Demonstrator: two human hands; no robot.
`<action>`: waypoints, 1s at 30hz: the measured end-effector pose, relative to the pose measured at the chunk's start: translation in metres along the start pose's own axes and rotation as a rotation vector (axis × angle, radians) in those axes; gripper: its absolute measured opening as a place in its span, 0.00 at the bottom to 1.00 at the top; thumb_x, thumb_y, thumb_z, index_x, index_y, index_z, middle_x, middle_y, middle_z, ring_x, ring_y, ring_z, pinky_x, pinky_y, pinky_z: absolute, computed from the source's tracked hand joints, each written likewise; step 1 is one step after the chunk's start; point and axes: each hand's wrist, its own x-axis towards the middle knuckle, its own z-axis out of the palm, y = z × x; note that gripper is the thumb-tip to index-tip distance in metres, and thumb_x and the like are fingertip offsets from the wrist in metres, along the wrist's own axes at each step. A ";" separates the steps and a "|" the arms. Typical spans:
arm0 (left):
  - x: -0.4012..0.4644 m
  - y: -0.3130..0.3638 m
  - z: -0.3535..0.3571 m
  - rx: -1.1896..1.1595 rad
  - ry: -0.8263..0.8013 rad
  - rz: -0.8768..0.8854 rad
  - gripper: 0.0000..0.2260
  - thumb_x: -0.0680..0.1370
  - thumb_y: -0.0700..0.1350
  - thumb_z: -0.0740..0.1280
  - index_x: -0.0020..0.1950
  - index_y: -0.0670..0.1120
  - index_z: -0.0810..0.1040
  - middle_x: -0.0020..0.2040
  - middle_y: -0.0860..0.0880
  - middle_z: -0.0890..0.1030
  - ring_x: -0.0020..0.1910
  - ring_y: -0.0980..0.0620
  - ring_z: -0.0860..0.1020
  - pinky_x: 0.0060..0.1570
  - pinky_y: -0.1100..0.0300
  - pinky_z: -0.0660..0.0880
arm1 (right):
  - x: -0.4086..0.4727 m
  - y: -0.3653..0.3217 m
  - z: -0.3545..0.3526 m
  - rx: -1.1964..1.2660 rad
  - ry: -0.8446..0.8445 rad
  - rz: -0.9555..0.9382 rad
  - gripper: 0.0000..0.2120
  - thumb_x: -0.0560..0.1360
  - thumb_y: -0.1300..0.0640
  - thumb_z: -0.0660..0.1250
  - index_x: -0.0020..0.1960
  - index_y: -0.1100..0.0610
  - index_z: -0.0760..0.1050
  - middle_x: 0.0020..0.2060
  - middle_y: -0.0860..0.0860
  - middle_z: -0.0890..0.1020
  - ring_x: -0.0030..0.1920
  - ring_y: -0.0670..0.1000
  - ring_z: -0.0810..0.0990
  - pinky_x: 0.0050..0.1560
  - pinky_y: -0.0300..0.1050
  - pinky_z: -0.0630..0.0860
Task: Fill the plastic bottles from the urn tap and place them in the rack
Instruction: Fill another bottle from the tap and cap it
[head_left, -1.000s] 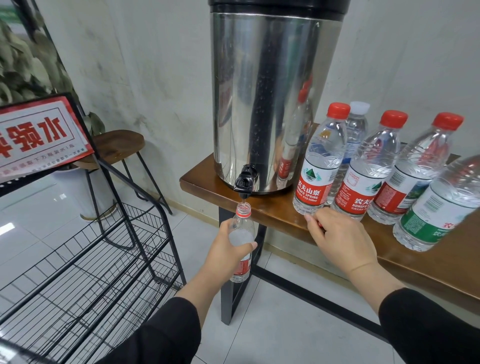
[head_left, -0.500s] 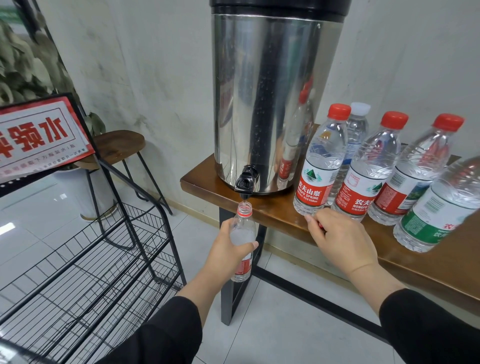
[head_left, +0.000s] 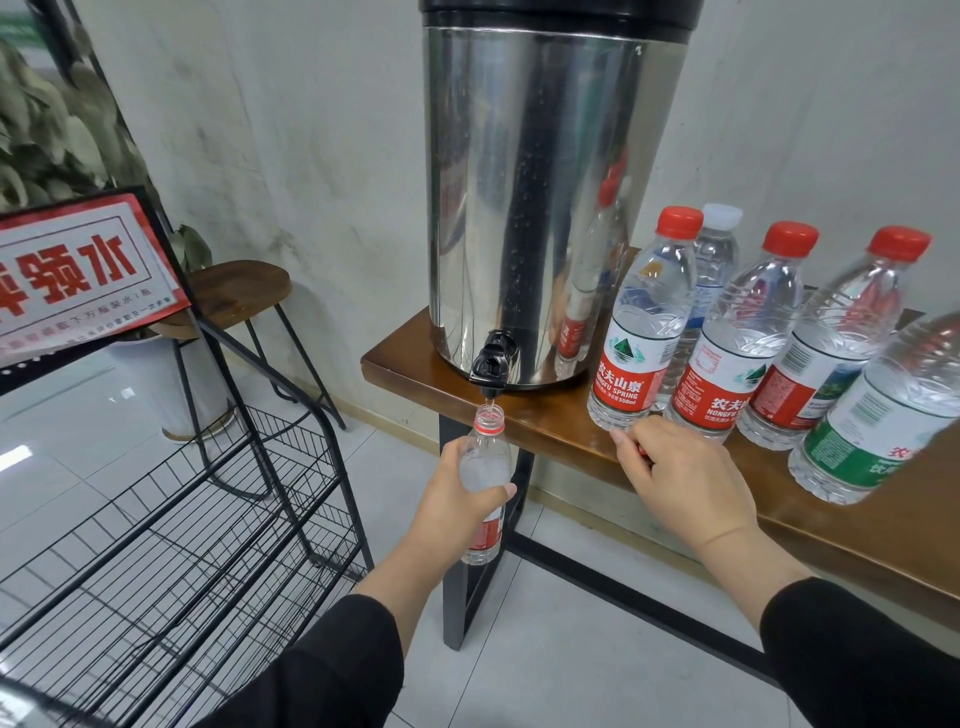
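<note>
The left hand (head_left: 457, 506) grasps the clear uncapped plastic bottle (head_left: 484, 480) upright under the black urn tap (head_left: 489, 366) to catch water; the right hand (head_left: 685, 480), curled at the wooden tabletop (head_left: 571, 434) edge, pinches something red, probably the cap.

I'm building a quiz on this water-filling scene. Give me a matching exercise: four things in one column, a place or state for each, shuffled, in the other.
Things:
1. open bottle
2. urn
3. white-capped bottle
4. wire rack

Places or states:
A. on the floor, left of the table
B. behind the red-capped bottles
C. under the tap, in the left hand
D. on the table's left end

Pairs: 1-C, 2-D, 3-B, 4-A
</note>
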 end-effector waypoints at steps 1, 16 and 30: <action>0.000 0.000 0.000 0.005 -0.001 -0.003 0.33 0.77 0.50 0.74 0.77 0.58 0.60 0.69 0.53 0.72 0.68 0.47 0.73 0.67 0.44 0.73 | 0.000 0.000 0.000 -0.002 0.000 0.001 0.16 0.79 0.42 0.55 0.37 0.47 0.69 0.32 0.41 0.73 0.31 0.41 0.72 0.31 0.36 0.69; 0.001 -0.005 0.001 -0.006 0.001 -0.005 0.33 0.76 0.50 0.75 0.75 0.58 0.61 0.68 0.53 0.73 0.66 0.47 0.74 0.67 0.43 0.74 | 0.000 -0.001 0.000 -0.007 0.018 -0.007 0.15 0.80 0.45 0.59 0.36 0.48 0.68 0.31 0.41 0.72 0.30 0.42 0.71 0.30 0.36 0.68; 0.001 -0.005 0.002 -0.014 -0.006 0.007 0.33 0.77 0.49 0.75 0.76 0.58 0.61 0.68 0.53 0.73 0.67 0.48 0.73 0.68 0.43 0.74 | -0.001 -0.002 -0.002 0.002 0.000 0.000 0.15 0.79 0.43 0.56 0.37 0.47 0.69 0.32 0.40 0.72 0.31 0.40 0.71 0.31 0.34 0.67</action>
